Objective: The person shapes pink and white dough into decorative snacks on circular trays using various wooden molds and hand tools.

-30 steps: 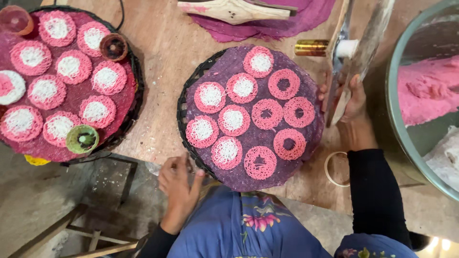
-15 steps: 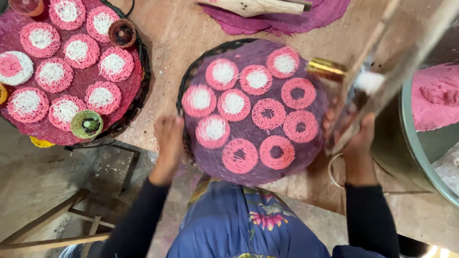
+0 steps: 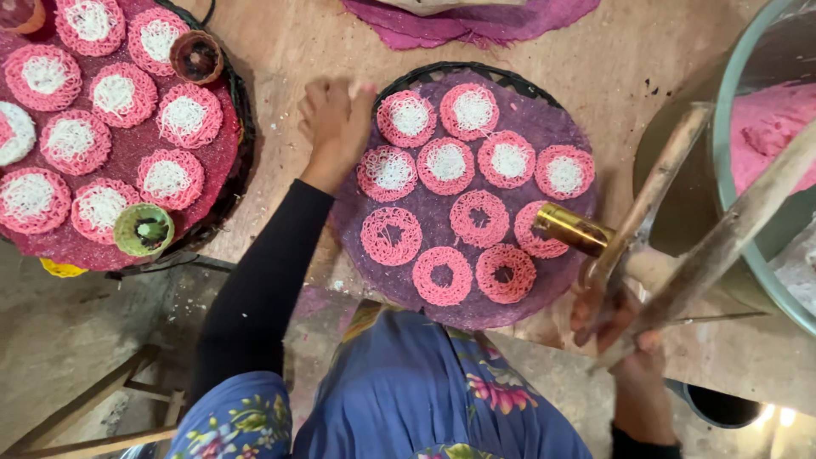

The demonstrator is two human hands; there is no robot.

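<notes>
Your blurred left hand [image 3: 336, 119] hides the round woven tray's [image 3: 510, 78] edge; the frame cuts off the big green-rimmed basin [image 3: 722, 161].
</notes>
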